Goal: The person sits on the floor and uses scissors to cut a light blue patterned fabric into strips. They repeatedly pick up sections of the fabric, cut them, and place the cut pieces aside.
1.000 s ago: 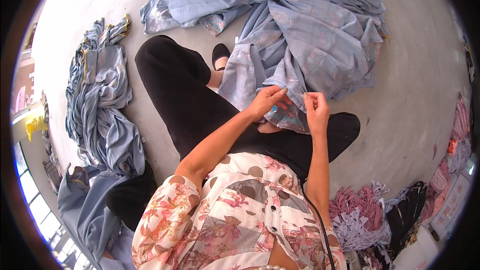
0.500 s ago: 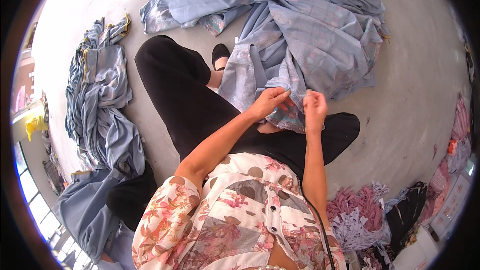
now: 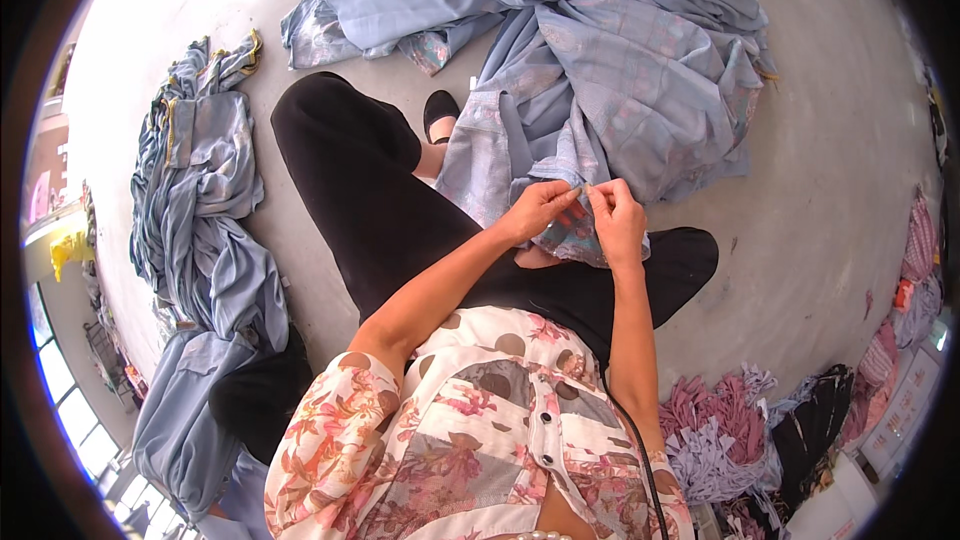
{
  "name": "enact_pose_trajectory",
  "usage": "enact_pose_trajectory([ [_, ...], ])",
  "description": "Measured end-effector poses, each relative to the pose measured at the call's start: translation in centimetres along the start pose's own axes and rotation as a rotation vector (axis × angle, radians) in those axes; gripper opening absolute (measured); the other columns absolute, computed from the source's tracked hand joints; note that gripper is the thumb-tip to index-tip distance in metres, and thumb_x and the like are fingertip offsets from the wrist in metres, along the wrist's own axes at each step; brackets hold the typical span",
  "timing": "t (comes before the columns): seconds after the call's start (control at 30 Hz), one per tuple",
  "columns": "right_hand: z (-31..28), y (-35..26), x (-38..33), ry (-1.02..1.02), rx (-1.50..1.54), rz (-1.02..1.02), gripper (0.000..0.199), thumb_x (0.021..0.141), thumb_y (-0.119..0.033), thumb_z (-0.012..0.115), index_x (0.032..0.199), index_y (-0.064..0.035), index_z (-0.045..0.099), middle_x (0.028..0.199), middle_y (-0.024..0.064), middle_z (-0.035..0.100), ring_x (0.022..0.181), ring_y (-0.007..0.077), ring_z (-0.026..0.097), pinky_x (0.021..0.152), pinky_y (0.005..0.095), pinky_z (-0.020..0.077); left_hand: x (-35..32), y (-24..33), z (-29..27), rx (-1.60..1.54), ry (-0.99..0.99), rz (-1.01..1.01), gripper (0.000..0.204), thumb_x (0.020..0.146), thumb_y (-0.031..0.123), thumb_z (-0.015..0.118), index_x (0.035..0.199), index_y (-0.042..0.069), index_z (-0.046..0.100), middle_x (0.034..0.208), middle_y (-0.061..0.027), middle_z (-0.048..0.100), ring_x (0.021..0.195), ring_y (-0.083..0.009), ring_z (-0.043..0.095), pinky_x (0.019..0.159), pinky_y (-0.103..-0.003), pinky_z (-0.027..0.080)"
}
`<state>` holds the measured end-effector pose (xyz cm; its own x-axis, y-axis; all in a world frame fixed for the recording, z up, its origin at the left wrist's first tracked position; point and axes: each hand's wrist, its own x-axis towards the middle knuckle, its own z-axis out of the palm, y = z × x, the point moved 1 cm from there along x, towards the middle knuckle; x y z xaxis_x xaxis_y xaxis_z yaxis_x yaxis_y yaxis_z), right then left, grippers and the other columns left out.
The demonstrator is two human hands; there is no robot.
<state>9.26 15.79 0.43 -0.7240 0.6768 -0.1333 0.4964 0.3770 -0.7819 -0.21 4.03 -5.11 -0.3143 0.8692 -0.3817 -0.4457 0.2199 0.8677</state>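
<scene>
Observed: blue patterned cloth [image 3: 572, 155], left hand [image 3: 543, 212] pinching it, right hand [image 3: 617, 222] pinched alongside, contents unclear; drag from spread folds [image 3: 665, 90] could tug it loose.

Floor [image 3: 810, 140]: smooth, grey, a few dark specks toward the right edge. Big heap of blue patterned fabric [image 3: 650, 90], loosely folded, across the far middle. Second blue heap [image 3: 215, 155], long, crumpled, yellow trim at its far end, runs along the left edge. Black shoe [image 3: 436, 107] between the two. Near right corner: pink and lilac strips [image 3: 710, 440], piled, dark cloth [image 3: 815, 425] just beside.
</scene>
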Motion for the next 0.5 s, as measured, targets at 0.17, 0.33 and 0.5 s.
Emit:
enact_pose_trajectory([
  [0.17, -0.4, 3.8, 0.4, 0.18, 0.771, 0.264, 0.018, 0.088, -0.018, 0.061, 0.09, -0.0015, 0.054, 0.067, -0.0035, 0.049, 0.058, 0.0016, 0.041, 0.05, 0.0166, 0.0325, -0.1, 0.8, 0.1, -0.029, 0.001, -0.031, 0.035, 0.097, 0.03, 0.045, 0.096, -0.001, 0.059, 0.091, -0.0093, 0.064, 0.084, -0.0154, 0.061, 0.074, -0.029, 0.05],
  [0.33, -1.3, 3.7, -0.6, 0.024, 0.529, 0.147, 0.025, 0.083, -0.014, 0.067, 0.098, 0.003, 0.054, 0.067, -0.004, 0.047, 0.059, 0.001, 0.04, 0.05, 0.0171, 0.0312, 0.0, 0.6, -0.2, -0.251, 0.065, -0.044, 0.033, 0.096, 0.031, 0.046, 0.093, 0.0, 0.058, 0.091, -0.0092, 0.064, 0.083, -0.0151, 0.061, 0.073, -0.029, 0.05],
  [0.5, -0.1, 2.6, 0.1, -0.02, 0.381, 0.183, 0.021, 0.079, -0.013, 0.071, 0.087, 0.0024, 0.059, 0.064, -0.0055, 0.049, 0.056, 0.0014, 0.04, 0.047, 0.0197, 0.0314, 0.0, 0.7, -0.1, -0.23, 0.053, -0.055, 0.032, 0.096, 0.032, 0.046, 0.092, 0.002, 0.056, 0.093, -0.0108, 0.065, 0.083, -0.0184, 0.062, 0.076, -0.029, 0.049],
])
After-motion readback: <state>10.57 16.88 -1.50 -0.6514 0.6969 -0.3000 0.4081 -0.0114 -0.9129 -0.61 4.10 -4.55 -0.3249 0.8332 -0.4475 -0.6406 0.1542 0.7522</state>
